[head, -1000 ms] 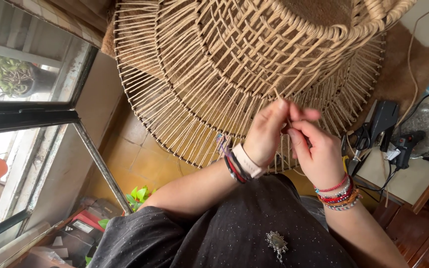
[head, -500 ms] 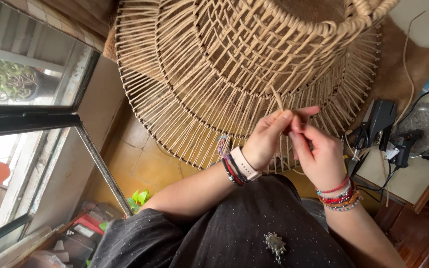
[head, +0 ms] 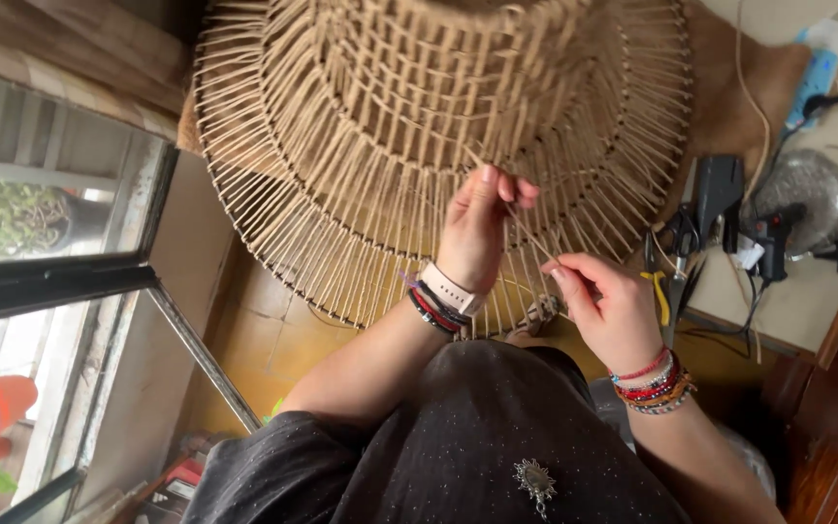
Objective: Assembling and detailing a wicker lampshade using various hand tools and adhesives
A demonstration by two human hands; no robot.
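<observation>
My left hand (head: 477,228) and right hand (head: 608,311) each pinch the thin tan cord (head: 532,236), stretched between them at frame centre, before the big round woven wicker frame (head: 419,126).

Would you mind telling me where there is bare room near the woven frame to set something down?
Bare yellow floor lies between the woven frame, the window frame and the left hand. The side table beyond the right hand is crowded with tools and cables.
</observation>
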